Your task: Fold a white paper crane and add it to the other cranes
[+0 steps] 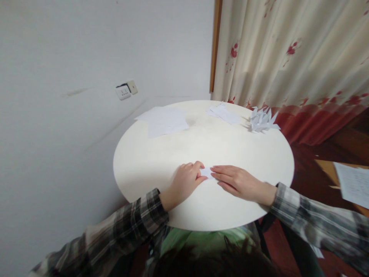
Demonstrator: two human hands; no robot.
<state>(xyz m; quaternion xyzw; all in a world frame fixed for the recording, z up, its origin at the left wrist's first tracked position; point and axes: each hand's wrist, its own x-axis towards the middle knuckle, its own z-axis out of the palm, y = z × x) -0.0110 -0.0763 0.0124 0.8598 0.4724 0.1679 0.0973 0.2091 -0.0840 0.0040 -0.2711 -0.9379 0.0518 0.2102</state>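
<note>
A small piece of white paper [206, 172], which looks folded, lies on the near middle of the round white table. My left hand [188, 177] is closed on its left end, thumb and fingers bent around the edge. Stretched out flat, the fingers of my right hand [235, 181] rest on the right end of the paper and cover part of it. How the folds run under the fingers is hidden.
White sheets [167, 120] lie at the table's back left, smaller papers [223, 113] at the back. A spiky cluster of folded paper [261, 120] stands at back right. A wall [72, 134] borders the left side; a curtain [276, 50] hangs behind.
</note>
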